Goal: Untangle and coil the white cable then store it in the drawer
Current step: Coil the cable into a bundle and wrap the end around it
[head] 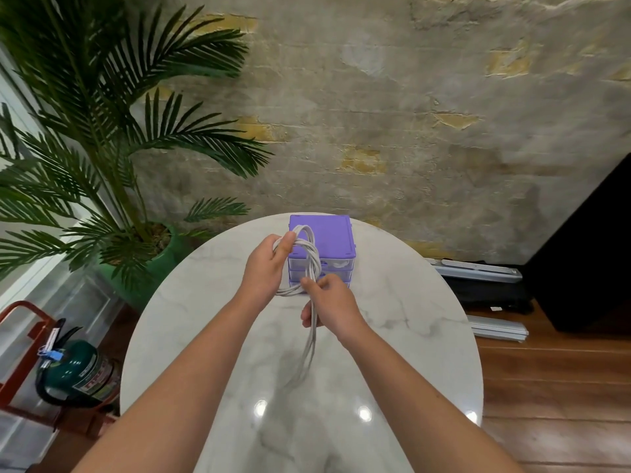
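white cable (311, 268) is hanging between two hands above the round marble table (409, 336). left hand (264, 268) is sitting at about 10 o'clock from the middle of the table. it is closing its fingers around the top loops of the cable, and the thumb is pressing on them. right hand (329, 307) is sitting just beside it, at about 4 o'clock from the left hand. it is pinching the strands lower down, with the thumb on top. between the hands the strands are twisting over each other. one loop is curving out under the left hand. below the right hand, the rest of the cable is trailing down toward 6 o'clock and is looking blurry there. purple drawer box (322, 249) is standing on the table at 12 o'clock, right behind the hands. its drawers are looking shut. palm plant (102, 131) is standing in a green pot at 10 o'clock, off the table. green fire tank (73, 373) is lying on the floor at 8 o'clock.
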`<state>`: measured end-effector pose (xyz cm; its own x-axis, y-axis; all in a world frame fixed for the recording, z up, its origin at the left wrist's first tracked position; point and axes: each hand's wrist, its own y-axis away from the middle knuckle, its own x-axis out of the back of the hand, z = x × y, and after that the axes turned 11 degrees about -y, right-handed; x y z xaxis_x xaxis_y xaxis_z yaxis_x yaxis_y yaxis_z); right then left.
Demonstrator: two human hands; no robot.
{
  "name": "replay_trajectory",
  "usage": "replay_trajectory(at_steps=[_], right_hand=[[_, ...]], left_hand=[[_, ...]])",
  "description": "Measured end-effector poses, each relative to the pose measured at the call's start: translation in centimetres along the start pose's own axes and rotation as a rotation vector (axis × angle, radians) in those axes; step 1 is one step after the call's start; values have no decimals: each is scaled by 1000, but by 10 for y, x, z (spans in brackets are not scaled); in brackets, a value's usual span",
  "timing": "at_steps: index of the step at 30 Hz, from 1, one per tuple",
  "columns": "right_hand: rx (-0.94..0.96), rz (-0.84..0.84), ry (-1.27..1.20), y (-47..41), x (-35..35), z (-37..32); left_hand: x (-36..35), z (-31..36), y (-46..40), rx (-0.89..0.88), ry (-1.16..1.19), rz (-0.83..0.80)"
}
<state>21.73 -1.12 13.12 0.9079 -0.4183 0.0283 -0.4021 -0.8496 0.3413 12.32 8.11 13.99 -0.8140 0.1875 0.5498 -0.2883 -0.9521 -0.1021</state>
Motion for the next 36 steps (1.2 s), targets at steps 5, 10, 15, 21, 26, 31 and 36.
replay_trajectory(at_steps=[5,10,15,21,26,31,36], right_hand=[[54,71,211,3,2,-3],[172,75,252,7,-5,-1],[254,25,378,24,-10,25],[146,-15,341,9,3,32],[-6,-58,-397,3,2,0],[-18,0,-271,5,2,-7],[112,26,-97,8,-4,8]], left_hand=[[-3,-6,-3,-37,-92,45],[-1,-7,-5,-29,-75,118],[11,-4,-17,14,-15,180],[7,1,-13,142,139,44],[3,9,-3,116,145,15],[-3,8,0,110,61,91],[-1,8,1,90,50,139]])
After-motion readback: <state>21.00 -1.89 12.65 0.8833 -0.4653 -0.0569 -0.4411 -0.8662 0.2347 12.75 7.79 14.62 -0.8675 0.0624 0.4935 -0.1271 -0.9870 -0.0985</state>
